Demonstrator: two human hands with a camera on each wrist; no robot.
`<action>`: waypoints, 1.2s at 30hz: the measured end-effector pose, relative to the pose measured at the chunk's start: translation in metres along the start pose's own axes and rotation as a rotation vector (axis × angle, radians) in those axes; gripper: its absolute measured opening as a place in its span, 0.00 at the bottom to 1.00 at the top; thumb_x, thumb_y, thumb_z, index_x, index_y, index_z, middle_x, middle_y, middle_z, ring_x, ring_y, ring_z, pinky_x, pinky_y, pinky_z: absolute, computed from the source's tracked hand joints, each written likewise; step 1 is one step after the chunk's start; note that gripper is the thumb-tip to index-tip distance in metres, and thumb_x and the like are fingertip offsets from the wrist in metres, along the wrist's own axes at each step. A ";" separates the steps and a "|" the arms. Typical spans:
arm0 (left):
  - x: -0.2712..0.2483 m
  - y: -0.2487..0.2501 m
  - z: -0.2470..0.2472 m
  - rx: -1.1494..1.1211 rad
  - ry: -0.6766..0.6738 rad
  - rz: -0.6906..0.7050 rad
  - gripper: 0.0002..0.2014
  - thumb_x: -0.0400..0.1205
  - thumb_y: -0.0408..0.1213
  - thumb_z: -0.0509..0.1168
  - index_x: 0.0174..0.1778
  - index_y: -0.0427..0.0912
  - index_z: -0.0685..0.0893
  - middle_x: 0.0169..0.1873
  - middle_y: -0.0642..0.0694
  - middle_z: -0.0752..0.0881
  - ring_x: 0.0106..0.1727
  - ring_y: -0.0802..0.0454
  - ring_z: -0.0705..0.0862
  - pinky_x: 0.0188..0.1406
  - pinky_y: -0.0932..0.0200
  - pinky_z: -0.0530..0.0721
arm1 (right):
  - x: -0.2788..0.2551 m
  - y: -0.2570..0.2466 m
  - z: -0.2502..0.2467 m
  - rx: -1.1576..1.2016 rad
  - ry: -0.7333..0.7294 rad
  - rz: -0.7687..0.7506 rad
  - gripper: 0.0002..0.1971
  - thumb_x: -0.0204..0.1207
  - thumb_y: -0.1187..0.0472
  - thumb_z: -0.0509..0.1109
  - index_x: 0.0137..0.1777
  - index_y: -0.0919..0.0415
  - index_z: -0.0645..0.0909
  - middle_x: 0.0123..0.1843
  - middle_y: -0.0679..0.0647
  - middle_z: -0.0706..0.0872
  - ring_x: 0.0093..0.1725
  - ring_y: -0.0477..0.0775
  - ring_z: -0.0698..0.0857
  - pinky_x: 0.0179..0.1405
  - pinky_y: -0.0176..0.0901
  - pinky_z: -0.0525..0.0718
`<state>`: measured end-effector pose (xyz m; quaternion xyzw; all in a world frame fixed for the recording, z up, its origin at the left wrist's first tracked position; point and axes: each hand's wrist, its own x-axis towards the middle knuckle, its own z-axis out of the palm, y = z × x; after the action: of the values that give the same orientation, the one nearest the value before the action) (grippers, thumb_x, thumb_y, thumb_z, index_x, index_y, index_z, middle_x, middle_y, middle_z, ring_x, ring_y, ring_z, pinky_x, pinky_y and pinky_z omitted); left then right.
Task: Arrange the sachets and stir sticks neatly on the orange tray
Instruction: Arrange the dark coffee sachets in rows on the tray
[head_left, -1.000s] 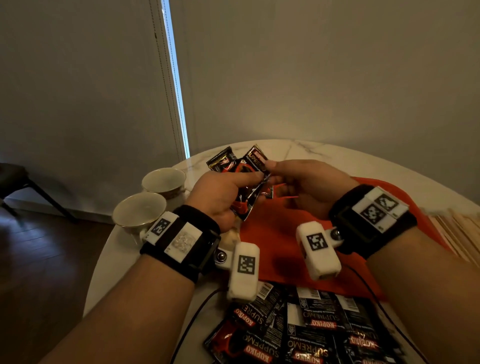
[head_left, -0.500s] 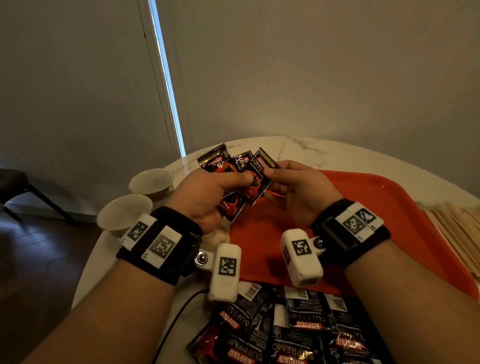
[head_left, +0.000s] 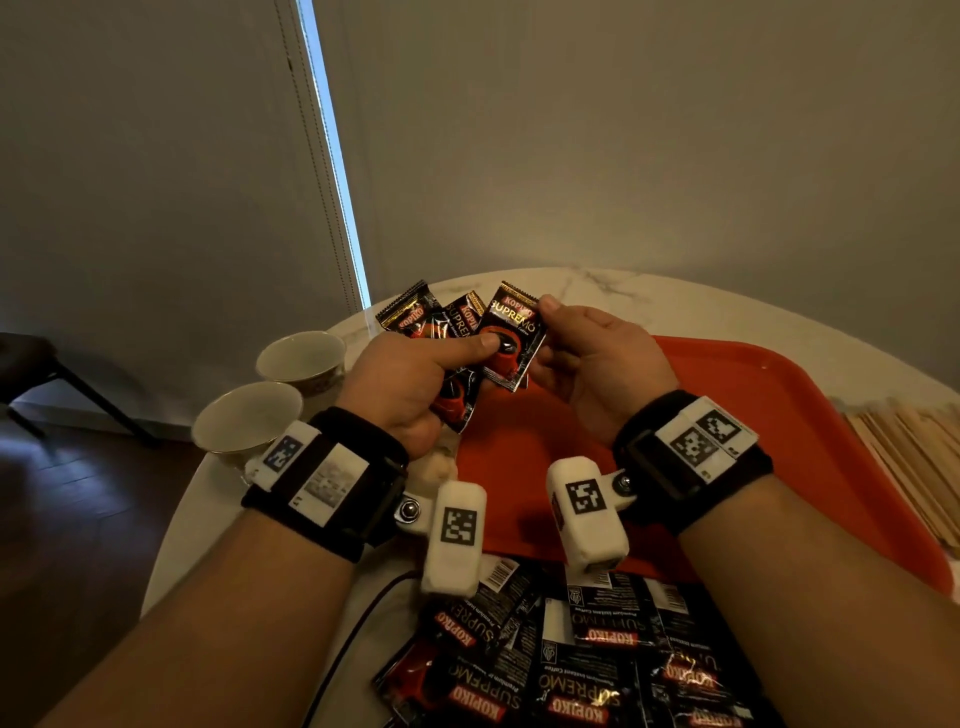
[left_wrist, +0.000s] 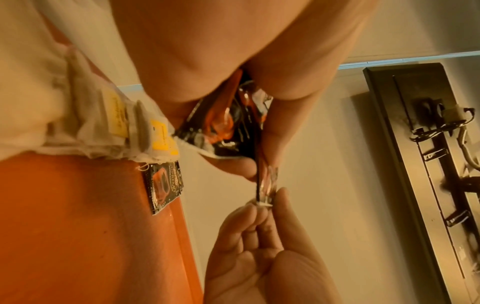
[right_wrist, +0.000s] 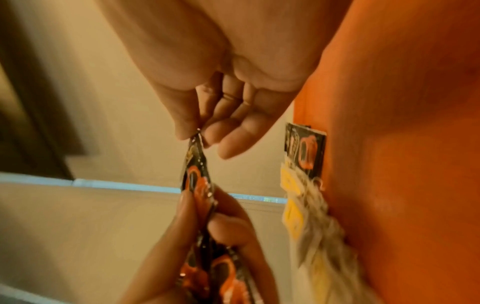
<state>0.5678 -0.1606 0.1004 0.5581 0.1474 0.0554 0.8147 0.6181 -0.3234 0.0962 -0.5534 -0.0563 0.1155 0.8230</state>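
- The left hand (head_left: 410, 382) holds a fan of black coffee sachets (head_left: 447, 358) above the desk (head_left: 649, 296), thumb clamped across their lower halves with the fingers curled behind.
- The right hand (head_left: 597, 364) pinches the top corner of the front sachet (head_left: 511, 340) between thumb and fingertips (left_wrist: 255, 207); the left wrist view shows that pinch edge-on.
- The front sachet's long axis runs roughly from 12 to 6 o'clock, tipped slightly toward 1, printed face to the head camera.
- The orange tray (head_left: 779, 415) lies below and toward 4 o'clock from the pinch, so the right hand is the nearer one for laying the sachet down.
- One sachet on the tray (left_wrist: 165, 188) already lies flat near the tray's far edge, beside some white tea bags with yellow tags (left_wrist: 135, 131).
- More loose sachets (head_left: 597, 660) lie in a heap at 6 o'clock, just off the tray's near rim.
- The wooden stir sticks (head_left: 914, 457) rest at 3 o'clock, outside the tray.
- Two cups (head_left: 275, 395) stand at 9 o'clock.
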 end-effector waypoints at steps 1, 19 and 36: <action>0.001 0.000 0.000 -0.005 0.030 0.015 0.14 0.72 0.25 0.79 0.52 0.29 0.89 0.43 0.36 0.94 0.36 0.46 0.94 0.27 0.59 0.87 | -0.001 -0.001 0.001 -0.065 -0.037 -0.008 0.07 0.82 0.61 0.74 0.52 0.65 0.85 0.38 0.56 0.90 0.35 0.49 0.87 0.32 0.38 0.88; 0.011 0.007 -0.012 -0.183 0.163 -0.021 0.17 0.77 0.31 0.71 0.62 0.33 0.86 0.48 0.36 0.94 0.39 0.45 0.91 0.40 0.50 0.88 | 0.046 0.006 -0.013 -0.491 0.219 0.317 0.06 0.77 0.75 0.74 0.53 0.73 0.83 0.42 0.64 0.90 0.35 0.56 0.89 0.38 0.48 0.91; 0.012 0.009 -0.014 -0.176 0.118 -0.039 0.14 0.79 0.30 0.69 0.62 0.35 0.85 0.51 0.34 0.93 0.40 0.44 0.92 0.45 0.49 0.90 | 0.064 0.008 0.002 -0.852 0.191 0.379 0.06 0.78 0.65 0.78 0.48 0.69 0.86 0.48 0.65 0.93 0.51 0.61 0.93 0.59 0.56 0.91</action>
<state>0.5760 -0.1416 0.1023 0.4772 0.2008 0.0849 0.8513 0.6787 -0.3031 0.0874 -0.8503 0.0793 0.1785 0.4887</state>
